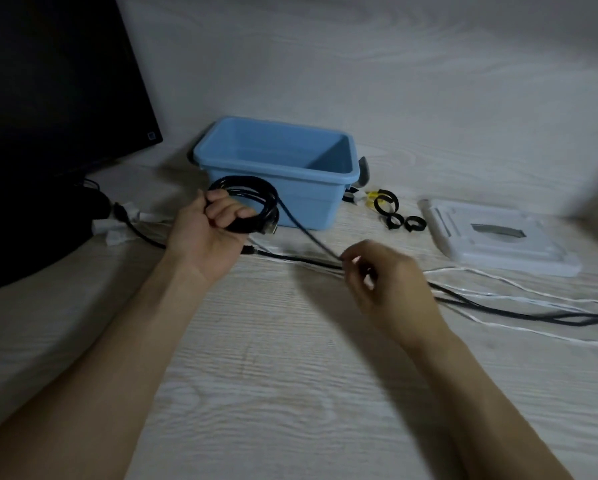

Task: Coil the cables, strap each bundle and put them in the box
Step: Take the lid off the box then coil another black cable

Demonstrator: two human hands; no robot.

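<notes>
A pale wood-grain worktop [290, 375] is seen under dim light, with a plain pale wall behind it and a dark flat monitor [48, 98] standing at about ten o'clock. A light blue rectangular plastic box [276, 174] sits open at twelve o'clock, and nothing can be seen inside it from this angle.

The left hand [207, 233] is raised just in front of the box, its fingers curled round a coil of thin black rubber-sheathed cable [252, 202]; several loops are gathered there and a plug end hangs at the coil's lower edge. From the coil a straight run of the same cable slopes down toward four o'clock into the right hand [384, 282], where it is pinched between thumb and fingertips. The right hand is blurred, so the exact finger placement cannot be told.

Beyond the right hand, loose black cable and a thin white cable [533, 296] trail across the worktop toward three o'clock. Small black hook-and-loop strap rings [394, 216] lie just right of the box, near a flat white plastic tray [498, 237].

The cable is judged light, limp and slightly springy, so loops are likely to spread unless the coil is kept gripped across all turns. The loose run is best taken close to the coil, fed loop by loop, and the strap closed where the fingers now clamp.
</notes>
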